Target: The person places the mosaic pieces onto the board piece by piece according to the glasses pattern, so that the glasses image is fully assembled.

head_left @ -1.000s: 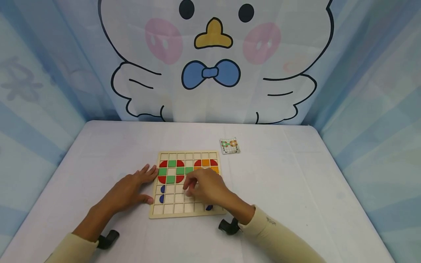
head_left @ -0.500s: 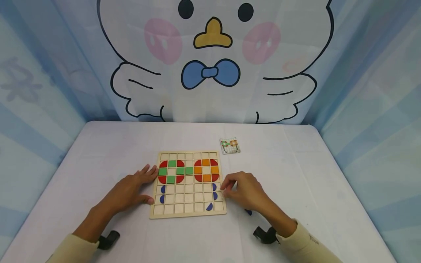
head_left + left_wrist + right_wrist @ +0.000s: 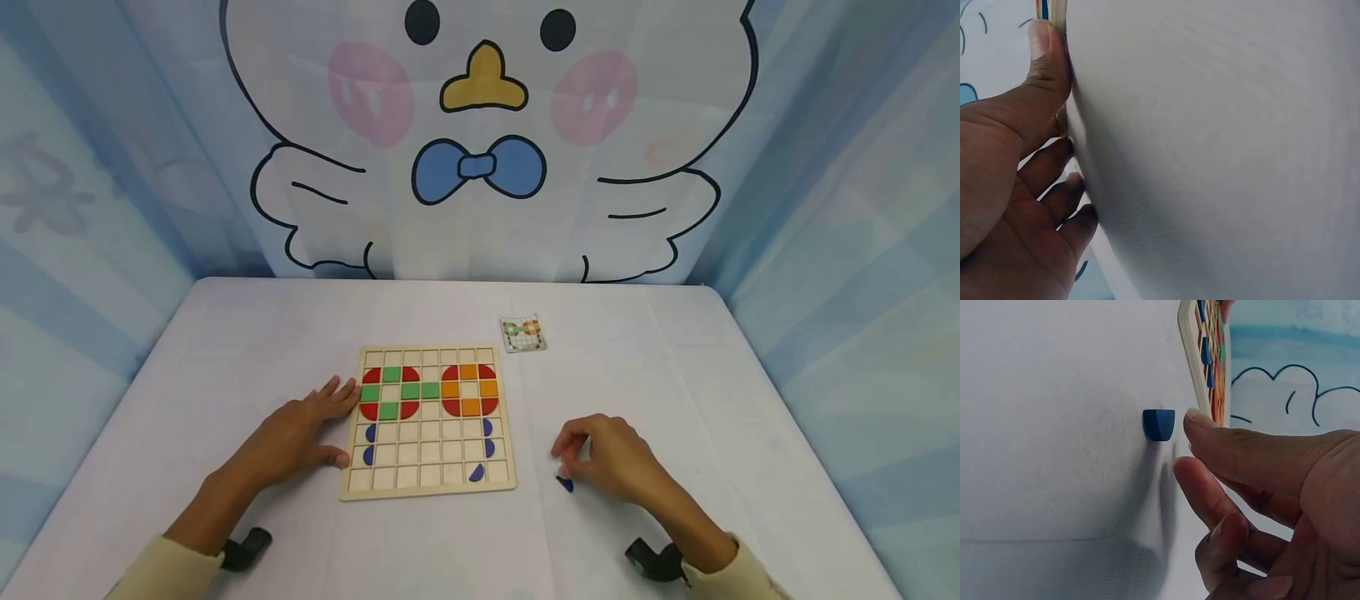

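Observation:
A wooden grid board [image 3: 427, 495] lies on the white table, its cells partly filled with red, green, orange and blue pieces. My left hand [image 3: 311, 429] rests at its left side, fingers spread and thumb against the edge; the left wrist view shows that thumb [image 3: 1049, 62] on the board's rim [image 3: 1058, 15]. To the right of the board, my right hand [image 3: 611, 454] hovers over a dark blue half-round piece [image 3: 566, 484] on the cloth. In the right wrist view, thumb and fingers are apart, close to this blue piece [image 3: 1159, 425], with nothing between them.
A small pattern card [image 3: 523, 333] lies beyond the board's upper right corner, printed with a coloured grid. Several blue half-round pieces sit in the board's lower cells, one of them [image 3: 476, 473] tilted. A printed curtain [image 3: 480, 225] closes off the table's far edge.
My right hand has moved from over the board's middle out past its right edge, down to the loose blue piece. The left hand stays at the board's left side.

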`<state>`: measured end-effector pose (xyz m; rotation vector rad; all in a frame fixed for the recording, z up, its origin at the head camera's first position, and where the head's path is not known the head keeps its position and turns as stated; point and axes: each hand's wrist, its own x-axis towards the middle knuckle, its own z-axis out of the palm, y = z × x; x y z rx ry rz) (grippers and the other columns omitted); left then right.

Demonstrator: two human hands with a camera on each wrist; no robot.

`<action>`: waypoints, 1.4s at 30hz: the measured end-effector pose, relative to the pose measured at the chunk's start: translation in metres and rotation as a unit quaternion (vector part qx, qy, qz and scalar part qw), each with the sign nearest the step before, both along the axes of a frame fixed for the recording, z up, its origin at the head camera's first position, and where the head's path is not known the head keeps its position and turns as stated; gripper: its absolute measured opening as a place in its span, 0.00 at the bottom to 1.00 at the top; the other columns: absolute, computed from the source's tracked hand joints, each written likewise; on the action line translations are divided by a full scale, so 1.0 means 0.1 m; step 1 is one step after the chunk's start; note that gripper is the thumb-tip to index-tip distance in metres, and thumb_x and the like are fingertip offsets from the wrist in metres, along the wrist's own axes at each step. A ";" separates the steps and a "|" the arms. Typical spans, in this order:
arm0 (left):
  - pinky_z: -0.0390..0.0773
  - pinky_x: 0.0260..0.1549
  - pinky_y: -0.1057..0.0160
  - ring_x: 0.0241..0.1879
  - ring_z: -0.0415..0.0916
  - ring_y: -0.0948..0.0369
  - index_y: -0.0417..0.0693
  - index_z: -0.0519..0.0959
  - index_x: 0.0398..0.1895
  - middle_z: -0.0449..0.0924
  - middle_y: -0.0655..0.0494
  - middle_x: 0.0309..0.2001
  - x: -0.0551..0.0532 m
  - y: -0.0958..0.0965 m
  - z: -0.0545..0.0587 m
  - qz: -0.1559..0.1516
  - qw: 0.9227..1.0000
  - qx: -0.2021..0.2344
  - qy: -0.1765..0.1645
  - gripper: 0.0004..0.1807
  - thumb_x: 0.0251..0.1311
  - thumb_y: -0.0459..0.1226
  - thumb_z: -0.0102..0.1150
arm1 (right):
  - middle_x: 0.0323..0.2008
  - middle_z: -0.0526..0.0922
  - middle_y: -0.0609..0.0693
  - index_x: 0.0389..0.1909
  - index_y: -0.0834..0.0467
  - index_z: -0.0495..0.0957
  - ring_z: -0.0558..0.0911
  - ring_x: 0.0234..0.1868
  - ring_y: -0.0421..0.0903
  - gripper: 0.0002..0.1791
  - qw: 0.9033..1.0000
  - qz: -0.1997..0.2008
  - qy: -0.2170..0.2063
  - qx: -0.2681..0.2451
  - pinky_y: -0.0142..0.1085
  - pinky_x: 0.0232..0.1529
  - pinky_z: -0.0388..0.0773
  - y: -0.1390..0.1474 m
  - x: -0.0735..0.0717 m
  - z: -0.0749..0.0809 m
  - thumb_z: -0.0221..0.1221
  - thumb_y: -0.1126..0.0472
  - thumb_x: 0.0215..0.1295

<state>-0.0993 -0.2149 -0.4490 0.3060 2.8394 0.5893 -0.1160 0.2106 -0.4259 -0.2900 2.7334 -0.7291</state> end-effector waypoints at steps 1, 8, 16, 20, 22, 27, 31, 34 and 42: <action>0.65 0.70 0.25 0.78 0.57 0.27 0.51 0.62 0.83 0.58 0.40 0.83 0.00 0.00 0.00 0.000 1.000 -0.001 0.001 0.58 0.48 0.51 0.82 | 0.24 0.81 0.37 0.29 0.43 0.86 0.74 0.28 0.41 0.14 1.000 0.004 -0.004 0.005 0.34 0.30 0.70 0.02 0.01 0.00 0.80 0.65 0.52; 0.66 0.70 0.26 0.78 0.58 0.28 0.51 0.62 0.83 0.58 0.40 0.82 0.01 0.01 0.01 -0.002 1.000 0.001 0.003 0.58 0.48 0.52 0.82 | 0.24 0.80 0.37 0.27 0.42 0.83 0.75 0.29 0.40 0.16 1.000 0.020 -0.019 0.015 0.36 0.32 0.69 0.07 0.05 -0.04 0.81 0.65 0.51; 0.65 0.71 0.25 0.79 0.57 0.29 0.51 0.62 0.83 0.58 0.40 0.83 0.01 -0.02 -0.01 -0.002 1.000 0.003 0.001 0.58 0.48 0.52 0.82 | 0.24 0.80 0.38 0.24 0.43 0.82 0.76 0.30 0.41 0.17 0.999 0.029 -0.027 0.033 0.38 0.32 0.71 -0.05 0.10 -0.01 0.78 0.67 0.54; 0.65 0.71 0.25 0.78 0.57 0.28 0.51 0.62 0.83 0.57 0.40 0.83 0.02 -0.02 0.00 0.003 1.000 0.003 -0.002 0.58 0.48 0.52 0.82 | 0.23 0.79 0.38 0.24 0.43 0.81 0.76 0.30 0.40 0.17 0.998 0.043 -0.026 0.034 0.37 0.32 0.71 -0.07 0.12 0.00 0.78 0.66 0.53; 0.65 0.71 0.25 0.78 0.57 0.27 0.52 0.61 0.83 0.57 0.40 0.83 0.02 -0.02 0.00 0.003 1.000 0.002 -0.002 0.59 0.49 0.52 0.82 | 0.23 0.78 0.38 0.25 0.43 0.82 0.75 0.30 0.40 0.16 0.998 0.051 -0.025 0.031 0.36 0.32 0.71 -0.07 0.12 0.00 0.78 0.66 0.54; 0.65 0.71 0.25 0.78 0.57 0.27 0.52 0.61 0.83 0.57 0.40 0.83 0.02 -0.01 0.02 0.001 1.000 0.002 -0.003 0.59 0.49 0.53 0.81 | 0.24 0.79 0.35 0.30 0.43 0.86 0.74 0.29 0.38 0.12 0.997 0.072 0.004 0.004 0.32 0.31 0.71 -0.07 0.10 -0.01 0.77 0.64 0.58; 0.65 0.71 0.26 0.78 0.57 0.28 0.52 0.61 0.83 0.57 0.40 0.83 0.01 0.00 0.02 -0.001 1.000 0.000 -0.003 0.59 0.48 0.53 0.82 | 0.25 0.80 0.33 0.30 0.43 0.84 0.73 0.26 0.36 0.13 0.995 0.086 0.030 -0.029 0.30 0.29 0.71 -0.09 0.08 -0.02 0.77 0.64 0.59; 0.65 0.71 0.25 0.78 0.57 0.28 0.52 0.61 0.83 0.57 0.40 0.83 0.01 0.00 0.02 -0.001 1.000 0.000 -0.004 0.59 0.48 0.52 0.82 | 0.24 0.81 0.32 0.28 0.42 0.82 0.73 0.24 0.36 0.15 0.995 0.083 0.031 -0.052 0.31 0.28 0.70 -0.13 0.06 -0.02 0.78 0.62 0.58; 0.65 0.71 0.26 0.78 0.57 0.27 0.52 0.61 0.83 0.56 0.40 0.83 0.01 -0.01 0.01 0.001 1.000 0.002 -0.004 0.59 0.48 0.53 0.82 | 0.23 0.84 0.32 0.24 0.42 0.82 0.71 0.22 0.38 0.16 0.993 0.077 0.021 -0.088 0.31 0.25 0.66 -0.27 0.05 0.00 0.81 0.61 0.52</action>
